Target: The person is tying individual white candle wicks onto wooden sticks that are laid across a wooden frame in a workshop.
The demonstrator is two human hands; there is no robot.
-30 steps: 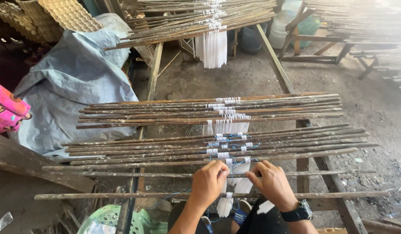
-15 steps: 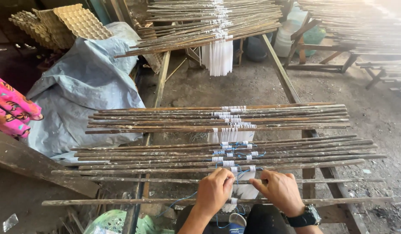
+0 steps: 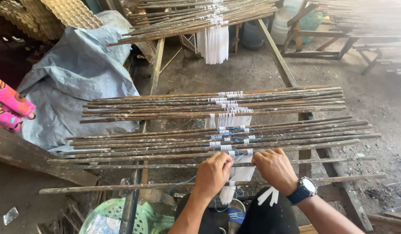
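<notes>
We see brown, weathered sticks (image 3: pixel 217 143) wrapped with white strips (image 3: pixel 228 119) and thin blue string (image 3: pixel 237 156). A pale blue-grey tarp (image 3: pixel 79 82) lies beyond, a green mesh basket (image 3: pixel 113 216) below, pink patterned cloth (image 3: pixel 9 108) alongside, and a dark blue wristwatch (image 3: pixel 303 190).

Tarp (image 3: pixel 74 82) left of sticks (image 3: pixel 217 138); basket (image 3: pixel 118 216) below.

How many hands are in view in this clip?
2, both the wearer's: left hand and right hand, with a wristwatch, side by side on the near sticks at the blue string. No others visible.
</notes>
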